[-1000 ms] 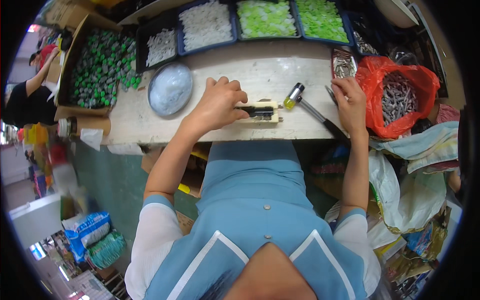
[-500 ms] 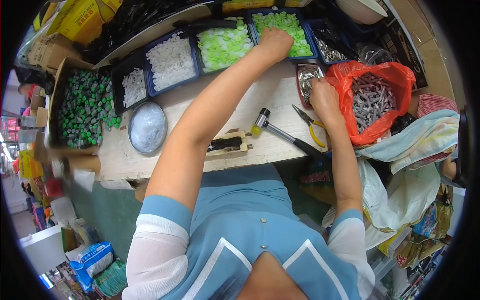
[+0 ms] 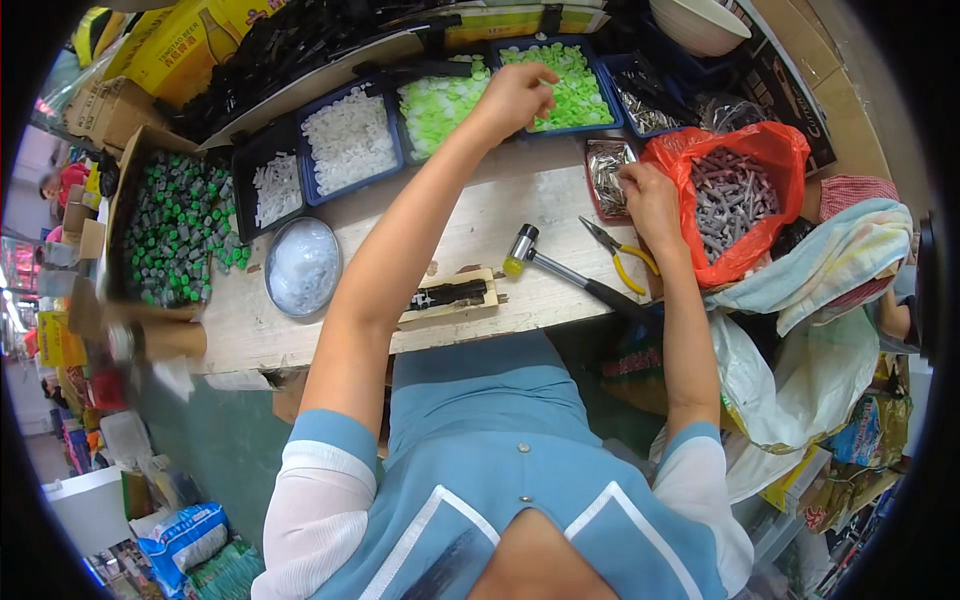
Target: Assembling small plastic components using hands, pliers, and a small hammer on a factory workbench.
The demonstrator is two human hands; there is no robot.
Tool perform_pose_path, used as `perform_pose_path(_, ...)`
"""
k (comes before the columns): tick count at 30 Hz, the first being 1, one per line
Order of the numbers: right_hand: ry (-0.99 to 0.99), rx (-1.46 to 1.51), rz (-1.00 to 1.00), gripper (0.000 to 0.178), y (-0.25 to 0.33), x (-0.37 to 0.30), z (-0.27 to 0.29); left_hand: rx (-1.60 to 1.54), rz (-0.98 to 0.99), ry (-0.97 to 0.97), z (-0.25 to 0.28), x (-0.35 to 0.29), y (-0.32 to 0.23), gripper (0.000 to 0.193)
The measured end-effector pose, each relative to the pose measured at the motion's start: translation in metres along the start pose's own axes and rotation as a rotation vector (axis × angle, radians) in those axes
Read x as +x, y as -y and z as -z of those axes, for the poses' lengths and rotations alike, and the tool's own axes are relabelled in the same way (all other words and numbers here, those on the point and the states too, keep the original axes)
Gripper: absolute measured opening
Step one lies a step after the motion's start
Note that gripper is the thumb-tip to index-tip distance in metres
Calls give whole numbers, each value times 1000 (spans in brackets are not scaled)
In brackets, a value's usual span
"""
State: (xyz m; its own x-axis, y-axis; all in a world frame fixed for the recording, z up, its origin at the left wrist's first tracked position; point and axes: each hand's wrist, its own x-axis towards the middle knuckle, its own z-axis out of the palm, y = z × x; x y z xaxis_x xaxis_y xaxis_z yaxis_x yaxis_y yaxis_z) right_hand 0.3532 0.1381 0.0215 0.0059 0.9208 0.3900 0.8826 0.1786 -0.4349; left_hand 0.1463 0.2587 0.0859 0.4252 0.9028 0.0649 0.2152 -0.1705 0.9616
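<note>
My left hand (image 3: 512, 100) hangs over the gap between two trays of small green pieces, a right one (image 3: 572, 85) and a left one (image 3: 432, 112). Its fingers are curled together; anything between them is too small to make out. At the small red tray of metal pins (image 3: 606, 178), my right hand (image 3: 654, 208) has its thumb and fingers pinched at the tray's right side. What that pinch holds is hidden. Nearer to me, a wooden jig (image 3: 490, 288) with black parts in it lies by the table's front edge.
A hammer (image 3: 562, 270) and yellow-handled pliers (image 3: 628, 262) lie at centre right. Beside my right forearm bulges a red bag (image 3: 690, 240) of grey parts. Left stand a white-piece tray (image 3: 350, 140), a black tray (image 3: 278, 188), a round dish (image 3: 302, 268) and a carton of green-ended parts (image 3: 172, 225).
My left hand has come up out of the right green tray and moved left. My right hand stays at the metal pins, its fingers slightly shifted. The whole view has shifted slightly.
</note>
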Motion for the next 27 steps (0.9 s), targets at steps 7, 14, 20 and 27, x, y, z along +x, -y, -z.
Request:
perform_pose_path(7, 200, 992, -322, 8, 87, -16, 22, -727, 128, -14, 17, -145, 15, 17)
perform_pose_path(14, 398, 1085, -55, 5, 165, -42, 5, -968, 183, -18, 18, -235, 27, 21)
perform_pose_path(20, 367, 995, 62, 2, 189, -49, -3, -857, 148, -18, 27, -261, 24, 23)
perform_pose_path(27, 331, 821, 224, 4, 198, -49, 2, -797, 120, -25, 28, -266, 21, 23)
